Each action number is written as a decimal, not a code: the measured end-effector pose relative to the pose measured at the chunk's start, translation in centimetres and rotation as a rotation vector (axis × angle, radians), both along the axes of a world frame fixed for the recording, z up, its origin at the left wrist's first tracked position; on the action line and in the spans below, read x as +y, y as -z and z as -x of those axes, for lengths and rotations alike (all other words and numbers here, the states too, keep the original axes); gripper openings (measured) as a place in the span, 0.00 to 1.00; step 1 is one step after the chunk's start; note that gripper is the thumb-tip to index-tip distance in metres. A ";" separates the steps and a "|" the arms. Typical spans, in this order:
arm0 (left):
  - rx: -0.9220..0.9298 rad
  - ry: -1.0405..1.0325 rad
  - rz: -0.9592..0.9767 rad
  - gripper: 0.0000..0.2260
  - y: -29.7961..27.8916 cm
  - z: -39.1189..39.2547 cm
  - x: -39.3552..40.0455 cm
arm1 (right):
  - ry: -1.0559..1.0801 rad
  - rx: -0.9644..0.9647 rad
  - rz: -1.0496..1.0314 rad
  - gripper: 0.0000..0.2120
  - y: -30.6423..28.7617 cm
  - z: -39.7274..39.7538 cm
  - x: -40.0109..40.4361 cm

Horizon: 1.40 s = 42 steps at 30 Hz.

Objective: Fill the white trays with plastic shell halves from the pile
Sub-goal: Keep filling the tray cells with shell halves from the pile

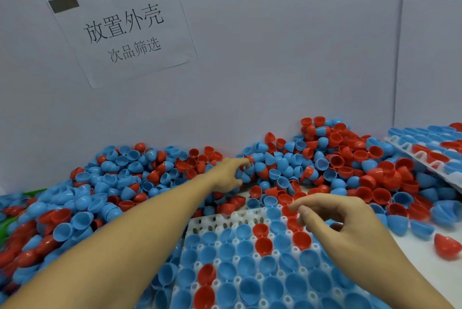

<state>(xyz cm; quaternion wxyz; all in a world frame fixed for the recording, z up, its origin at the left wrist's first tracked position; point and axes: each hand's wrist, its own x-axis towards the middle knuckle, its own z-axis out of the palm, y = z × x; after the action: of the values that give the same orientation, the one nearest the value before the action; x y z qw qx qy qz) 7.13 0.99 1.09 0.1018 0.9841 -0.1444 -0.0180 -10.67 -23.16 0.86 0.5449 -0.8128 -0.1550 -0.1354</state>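
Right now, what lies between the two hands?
In the head view, loose red and blue shells of the pile lie between the left hand and right hand, by the tray's far edge.

A: What's visible of the person's body?
B: Two bare forearms and two bare hands, nothing else. Left hand [228,175], right hand [332,221].
A: Sleeves?
B: None in view. Both forearms are uncovered right to the bottom edge of the view.
A: Gloves, watch, rings, wristband?
B: Hands are ungloved. Wrists and fingers carry nothing that can be made out.
A: Nails?
B: Short and unpainted on the right thumb. The left hand's are too small to tell.
A: Build?
B: Slim forearms, slender fingers.
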 end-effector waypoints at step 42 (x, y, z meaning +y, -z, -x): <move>-0.433 -0.349 0.217 0.11 0.2 0.6 8.9 | 0.003 0.020 0.098 0.13 -0.1 0.0 0.8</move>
<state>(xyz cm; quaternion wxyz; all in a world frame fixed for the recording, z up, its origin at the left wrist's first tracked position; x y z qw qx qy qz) 6.53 9.90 0.88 0.1746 0.9584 0.0075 0.2255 -10.72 -22.32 0.97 0.5058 -0.8401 -0.1546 -0.1203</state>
